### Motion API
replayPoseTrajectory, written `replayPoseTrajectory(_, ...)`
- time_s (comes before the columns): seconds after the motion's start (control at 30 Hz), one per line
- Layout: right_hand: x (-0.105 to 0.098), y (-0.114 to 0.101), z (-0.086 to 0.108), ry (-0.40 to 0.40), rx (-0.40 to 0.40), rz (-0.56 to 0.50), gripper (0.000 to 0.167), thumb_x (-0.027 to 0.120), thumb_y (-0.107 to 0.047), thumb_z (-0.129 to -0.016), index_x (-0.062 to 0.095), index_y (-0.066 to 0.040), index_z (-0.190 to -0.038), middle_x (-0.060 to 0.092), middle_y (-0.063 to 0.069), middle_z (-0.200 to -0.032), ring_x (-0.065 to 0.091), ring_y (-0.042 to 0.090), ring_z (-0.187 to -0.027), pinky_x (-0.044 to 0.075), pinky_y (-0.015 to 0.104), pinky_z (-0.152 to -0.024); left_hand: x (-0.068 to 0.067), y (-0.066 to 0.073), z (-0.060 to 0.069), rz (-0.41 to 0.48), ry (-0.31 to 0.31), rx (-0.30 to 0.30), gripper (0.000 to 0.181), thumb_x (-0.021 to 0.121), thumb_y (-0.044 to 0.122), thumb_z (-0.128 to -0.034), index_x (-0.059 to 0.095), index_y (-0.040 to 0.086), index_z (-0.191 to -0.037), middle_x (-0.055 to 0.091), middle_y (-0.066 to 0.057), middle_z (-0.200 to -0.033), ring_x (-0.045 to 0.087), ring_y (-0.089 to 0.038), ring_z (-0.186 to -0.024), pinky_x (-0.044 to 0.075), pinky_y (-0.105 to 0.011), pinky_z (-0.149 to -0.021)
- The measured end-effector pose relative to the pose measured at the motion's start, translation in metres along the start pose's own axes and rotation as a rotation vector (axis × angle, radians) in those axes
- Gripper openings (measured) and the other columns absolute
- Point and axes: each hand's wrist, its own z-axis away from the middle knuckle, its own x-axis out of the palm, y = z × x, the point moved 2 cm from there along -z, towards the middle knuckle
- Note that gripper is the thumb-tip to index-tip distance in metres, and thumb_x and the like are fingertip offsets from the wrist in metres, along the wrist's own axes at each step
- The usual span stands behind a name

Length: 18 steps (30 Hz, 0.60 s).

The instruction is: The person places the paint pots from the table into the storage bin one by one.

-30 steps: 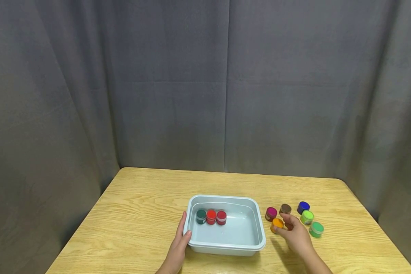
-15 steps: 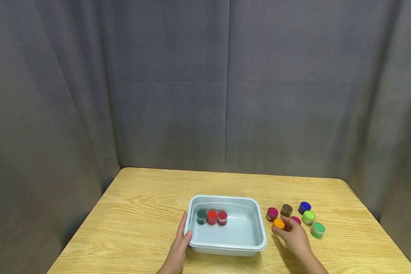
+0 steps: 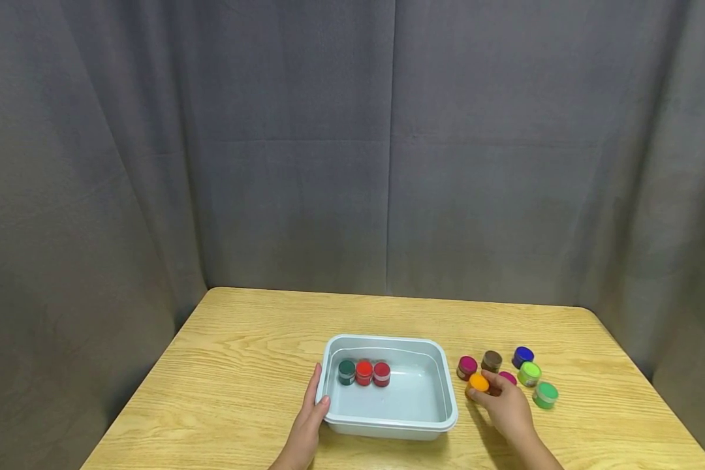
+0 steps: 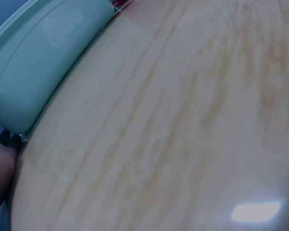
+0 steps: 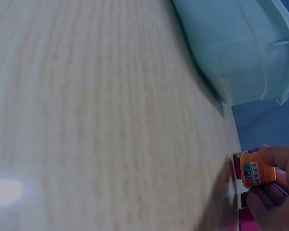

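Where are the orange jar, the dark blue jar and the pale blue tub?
Orange jar (image 5: 255,170): right wrist view, on its labelled side.
Dark blue jar (image 3: 523,354): head view, on its lid.
Pale blue tub (image 3: 417,395): head view, on the bare floor inside.

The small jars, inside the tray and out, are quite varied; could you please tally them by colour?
Dark green jar: 1
Red jars: 2
Magenta jars: 2
Orange jar: 1
Brown jar: 1
Blue jar: 1
Lime green jar: 1
Mid-green jar: 1
Total: 10 jars in view
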Motion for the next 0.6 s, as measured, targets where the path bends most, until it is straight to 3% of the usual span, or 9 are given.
replayPoseTrajectory(0.23,-0.007,-0.013,0.002,0.009,-0.035,0.01,0.057,0.069,-0.019,-0.09,0.05,0.009,-0.136,0.06,0.031,-0.126,0.059,0.041,-0.113,0.054,0.047,-0.094,0.0,-0.001,0.0,-0.007,0.005,-0.003,0.061,0.03,0.027,-0.1068,0.002,0.014,-0.159,-0.001,-0.019,-0.165,-0.005,-0.045,-0.15,-0.002,-0.067,-0.116)
replayPoseTrajectory(0.43,-0.014,-0.032,0.003,-0.011,-0.086,-0.027,0.055,0.069,-0.016,-0.091,0.05,0.01,-0.135,0.056,0.032,-0.132,0.059,0.043,-0.116,0.058,0.037,-0.089,0.0,-0.002,0.0,-0.011,0.012,0.003,0.06,0.03,0.027,-0.1068,0.003,0.013,-0.159,0.0,-0.019,-0.165,-0.004,-0.045,-0.15,-0.002,-0.067,-0.117)
replayPoseTrajectory(0.6,-0.019,-0.049,0.004,-0.036,-0.104,-0.039,0.056,0.068,-0.021,-0.092,0.05,0.007,-0.137,0.059,0.029,-0.13,0.062,0.036,-0.112,0.059,0.031,-0.084,0.0,-0.002,0.0,-0.015,0.031,0.0,0.06,0.031,0.026,-0.1065,0.005,0.013,-0.159,0.001,-0.019,-0.165,-0.002,-0.045,-0.15,-0.001,-0.068,-0.117)
